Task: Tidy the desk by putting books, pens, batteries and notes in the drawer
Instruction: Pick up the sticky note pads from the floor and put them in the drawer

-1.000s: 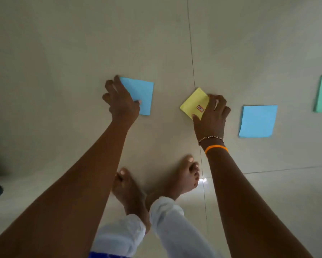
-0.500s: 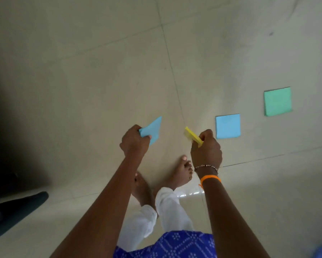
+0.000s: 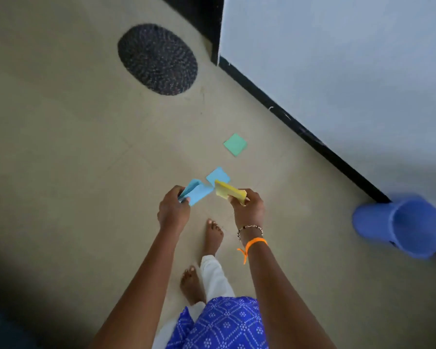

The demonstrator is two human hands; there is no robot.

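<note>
My left hand [image 3: 173, 210] grips a blue pad of sticky notes [image 3: 196, 192], lifted off the floor. A yellow pad of sticky notes [image 3: 229, 192] is pinched in my right hand [image 3: 248, 207], close beside the blue one. Just beyond my hands a second blue note pad [image 3: 218, 176] lies flat on the beige floor. A green note pad [image 3: 235, 144] lies on the floor farther ahead. No desk or drawer is in view.
A dark oval woven mat [image 3: 157, 59] lies on the floor far ahead. A white wall [image 3: 350, 59] with a black skirting [image 3: 300, 127] runs along the right. A blue plastic bin [image 3: 403, 226] stands at the wall's foot on the right. My bare feet [image 3: 213, 235] are below my hands.
Both hands lifted their note pads from the floor and rose as I stood up. The view swung, bringing the mat, wall and blue bin into sight.
</note>
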